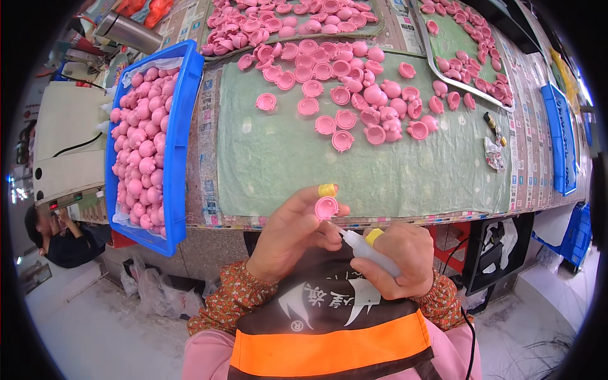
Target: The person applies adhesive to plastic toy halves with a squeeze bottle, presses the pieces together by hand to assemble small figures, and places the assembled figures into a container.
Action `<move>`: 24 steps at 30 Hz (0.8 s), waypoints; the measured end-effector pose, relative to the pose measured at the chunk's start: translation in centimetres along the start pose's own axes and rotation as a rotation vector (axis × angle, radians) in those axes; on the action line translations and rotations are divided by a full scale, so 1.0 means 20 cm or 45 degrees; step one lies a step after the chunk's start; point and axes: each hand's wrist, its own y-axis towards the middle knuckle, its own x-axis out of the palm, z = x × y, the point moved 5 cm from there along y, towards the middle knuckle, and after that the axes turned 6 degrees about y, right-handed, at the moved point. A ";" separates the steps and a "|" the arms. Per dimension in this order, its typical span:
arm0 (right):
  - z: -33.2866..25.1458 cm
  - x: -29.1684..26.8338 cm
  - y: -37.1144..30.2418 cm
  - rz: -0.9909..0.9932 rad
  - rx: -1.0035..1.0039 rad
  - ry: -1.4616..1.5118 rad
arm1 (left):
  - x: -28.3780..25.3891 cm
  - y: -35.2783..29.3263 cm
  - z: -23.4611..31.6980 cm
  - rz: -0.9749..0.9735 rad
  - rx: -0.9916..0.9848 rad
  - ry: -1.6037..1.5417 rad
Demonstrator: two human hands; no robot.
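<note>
A pink hollow half-shell [326, 208] is pinched in my left hand [291, 231], its open side turned up toward me. Yellow tape wraps one finger of that hand. My right hand [402, 256] grips a translucent squeeze bottle [373, 252], and its narrow nozzle points at the lower edge of the half-shell. Whether the tip touches the shell, I cannot tell. Yellow tape also shows on a finger of the right hand. Beyond my hands, many loose pink half-shells [342, 140] lie scattered on a green cloth [272, 171], some hollow side up, some dome side up.
At left stands a blue crate [178, 158] filled with round pink pieces. A metal-rimmed tray [465, 83] at the far right holds more shells. A small dark bottle [495, 130] and crumpled paper [494, 155] lie right. Another person [69, 237] is at far left.
</note>
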 end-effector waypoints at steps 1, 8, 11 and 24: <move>0.00 0.00 0.00 0.002 -0.005 -0.004 | 0.00 0.00 0.00 -0.001 0.003 0.007; 0.00 0.01 -0.01 -0.028 -0.006 -0.079 | 0.00 0.00 -0.01 0.007 -0.016 0.026; 0.00 0.02 -0.01 -0.035 -0.007 -0.101 | -0.01 -0.01 -0.02 0.029 -0.019 0.031; 0.06 -0.04 -0.06 0.158 0.304 0.217 | -0.01 -0.05 -0.04 0.015 -0.095 -0.237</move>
